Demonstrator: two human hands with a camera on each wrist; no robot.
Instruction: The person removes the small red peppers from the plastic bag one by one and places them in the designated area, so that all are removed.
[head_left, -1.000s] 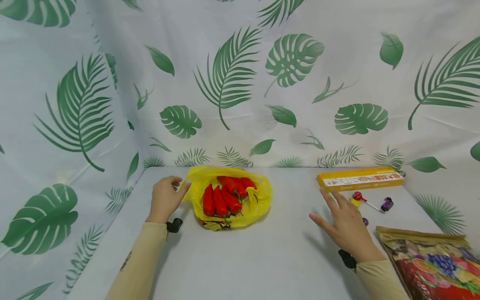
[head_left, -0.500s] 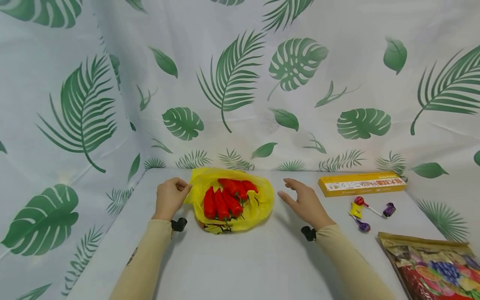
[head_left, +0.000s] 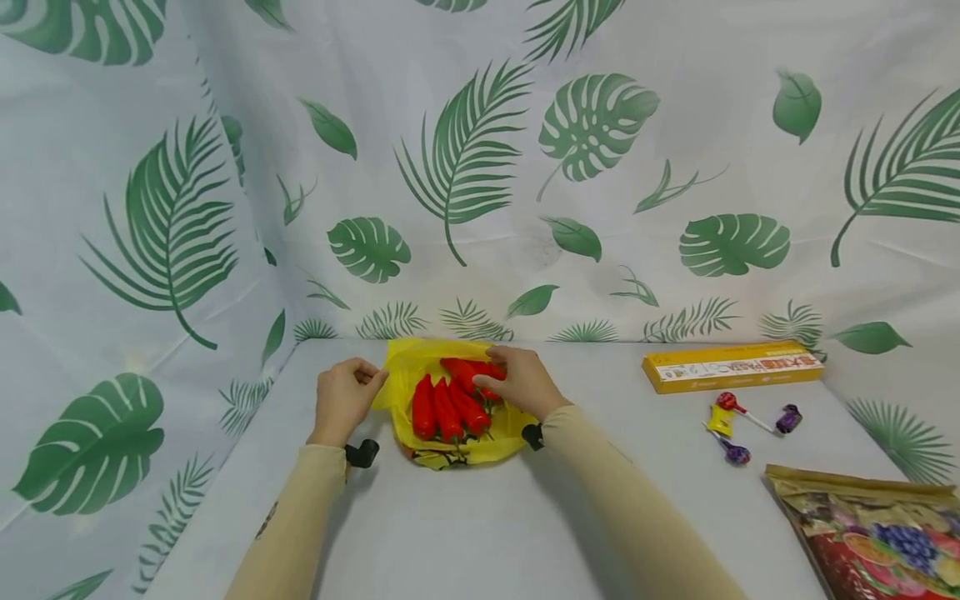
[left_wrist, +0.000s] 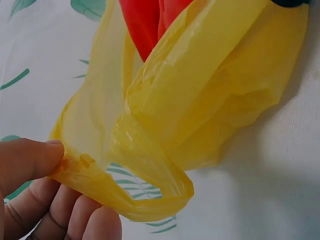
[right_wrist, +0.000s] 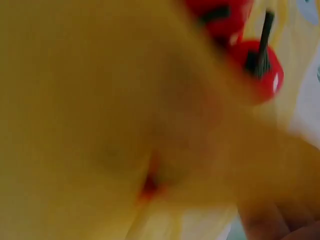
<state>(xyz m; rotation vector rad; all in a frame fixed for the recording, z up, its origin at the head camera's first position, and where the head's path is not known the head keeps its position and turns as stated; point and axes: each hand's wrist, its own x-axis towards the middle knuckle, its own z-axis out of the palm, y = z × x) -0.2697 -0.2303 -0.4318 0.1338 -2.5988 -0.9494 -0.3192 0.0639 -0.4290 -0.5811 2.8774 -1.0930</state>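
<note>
Both hands at the yellow bag (head_left: 459, 417) on the counter (head_left: 480, 517)!
Left hand (head_left: 343, 398) fingers (left_wrist: 30, 165) pinch its handle; right hand (head_left: 519, 382) curls over the red peppers (head_left: 448, 402) inside, grip unclear.

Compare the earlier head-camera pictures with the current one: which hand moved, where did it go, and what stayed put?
The right hand swept leftward across the table, from beside the yellow box to the yellow bag, where it now rests on the red peppers. Whether it grips one cannot be told. The left hand kept pinching the bag's handle throughout. The box, lollipops and snack packet did not move.
</note>
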